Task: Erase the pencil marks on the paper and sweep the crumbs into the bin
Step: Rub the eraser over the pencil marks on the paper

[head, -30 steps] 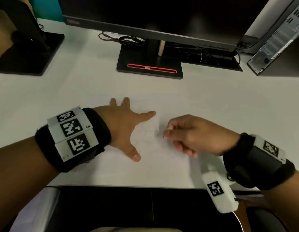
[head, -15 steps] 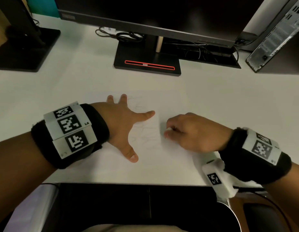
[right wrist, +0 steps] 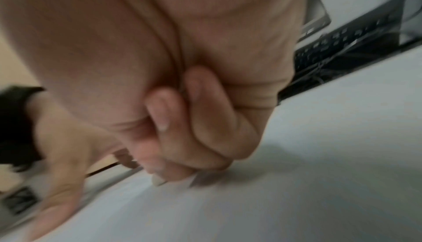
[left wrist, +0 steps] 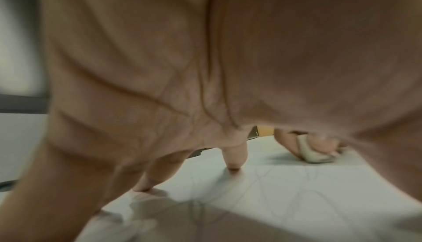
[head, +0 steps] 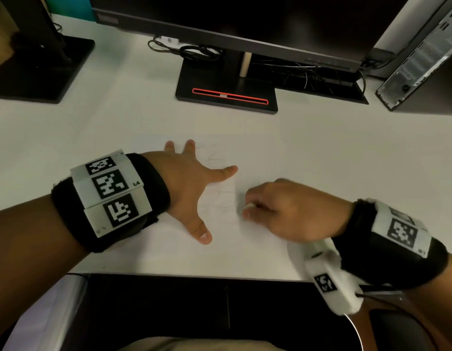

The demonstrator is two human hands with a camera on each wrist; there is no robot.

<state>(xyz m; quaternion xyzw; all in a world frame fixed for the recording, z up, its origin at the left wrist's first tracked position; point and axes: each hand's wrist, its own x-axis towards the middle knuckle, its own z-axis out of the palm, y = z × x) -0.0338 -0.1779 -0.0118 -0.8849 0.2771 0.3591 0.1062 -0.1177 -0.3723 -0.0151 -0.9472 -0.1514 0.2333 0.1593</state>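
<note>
A white sheet of paper point(head: 227, 249) lies on the white desk, with faint pencil marks point(head: 225, 196) between my hands. My left hand point(head: 194, 188) is spread flat on the sheet, fingers straight, pressing it down; in the left wrist view its fingertips point(left wrist: 234, 164) touch the paper point(left wrist: 285, 191). My right hand point(head: 278, 211) pinches a small white eraser point(head: 250, 205) against the paper just right of the marks. The eraser point(left wrist: 316, 156) also shows in the left wrist view. The right wrist view shows curled fingers point(right wrist: 198, 128), blurred. No bin is in view.
A monitor stand point(head: 227, 92) with a red stripe stands behind the paper, cables point(head: 194, 51) beside it. Another black stand point(head: 40, 69) sits far left and a computer case point(head: 422, 59) far right. The desk's front edge point(head: 194, 274) runs just below my hands.
My right hand has stayed next to the marks, shifting slightly down and back while it rubs with the eraser. The left hand keeps pressing the paper in the same place.
</note>
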